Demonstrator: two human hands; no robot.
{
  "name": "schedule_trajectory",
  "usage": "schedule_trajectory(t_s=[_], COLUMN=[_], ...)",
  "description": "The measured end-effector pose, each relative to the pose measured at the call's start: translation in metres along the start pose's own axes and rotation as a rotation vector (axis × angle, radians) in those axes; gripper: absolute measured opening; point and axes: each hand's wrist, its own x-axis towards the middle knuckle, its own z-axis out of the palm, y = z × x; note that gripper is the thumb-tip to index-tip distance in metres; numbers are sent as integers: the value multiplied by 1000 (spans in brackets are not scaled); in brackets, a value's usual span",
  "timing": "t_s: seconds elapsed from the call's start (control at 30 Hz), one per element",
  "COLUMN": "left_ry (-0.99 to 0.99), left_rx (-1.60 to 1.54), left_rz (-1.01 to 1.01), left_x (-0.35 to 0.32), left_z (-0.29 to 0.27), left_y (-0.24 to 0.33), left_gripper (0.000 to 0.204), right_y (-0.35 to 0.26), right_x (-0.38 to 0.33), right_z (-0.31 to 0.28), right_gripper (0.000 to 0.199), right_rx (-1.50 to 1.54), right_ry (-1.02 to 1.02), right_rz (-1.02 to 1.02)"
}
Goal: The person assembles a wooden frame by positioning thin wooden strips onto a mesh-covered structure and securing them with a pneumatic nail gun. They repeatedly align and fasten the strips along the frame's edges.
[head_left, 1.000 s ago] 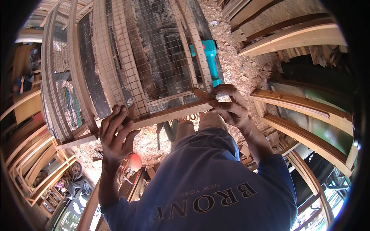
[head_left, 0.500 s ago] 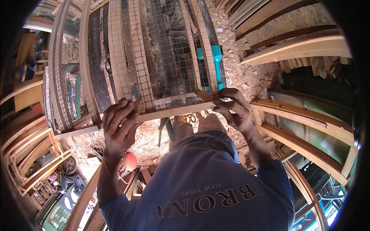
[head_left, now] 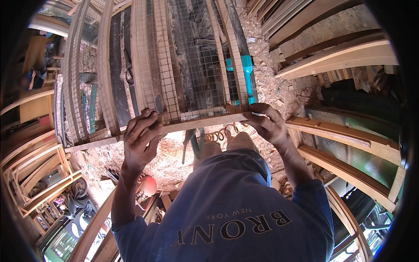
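A long wooden frame covered in wire mesh [head_left: 200, 65] lies across the bench before me, its near rail [head_left: 196, 124] facing my body. My left hand [head_left: 142, 137] grips this rail left of the middle, fingers curled over its top. At the rail's right end, my right hand [head_left: 267, 124] pinches the corner between thumb and fingers. A teal tool [head_left: 248, 78] lies under the mesh's right edge, just beyond my right hand, partly hidden by a slat. Dark boards [head_left: 120, 65] show beneath the mesh.
An orange coiled hose [head_left: 216, 135] hangs below the rail near my legs. Wood shavings [head_left: 98, 163] cover the floor. Long planks [head_left: 336, 56] and wooden frames [head_left: 349, 135] stand on the right; more frames [head_left: 32, 174] stack at left. A red rounded object [head_left: 148, 185] sits low at left.
The mesh frame has shifted slightly to the right in view, its left end a little higher. My left hand has moved a little right; the gap between my right thumb and fingers has narrowed.
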Motion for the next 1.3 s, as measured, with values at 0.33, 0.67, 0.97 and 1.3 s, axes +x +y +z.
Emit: schedule_trajectory(t_s=[0.33,0.67,0.97,1.3], left_ry=[-10,-12,-30,-25], left_rx=[-6,-20,96,173], left_rz=[-43,-40,-5,3], left_x=[1,3,8,3], left_z=[-2,-4,-9,-5], left_y=[2,4,10,11], left_gripper=[24,22,19,17], right_y=[-9,-9,-8,-7], right_x=[11,28,19,22], right_z=[2,-10,-11,-11], right_gripper=[40,24,29,32], right_rx=[42,-139,-164,-176], right_ry=[28,-103,-126,-167], right_rz=[44,-106,-48,-143])
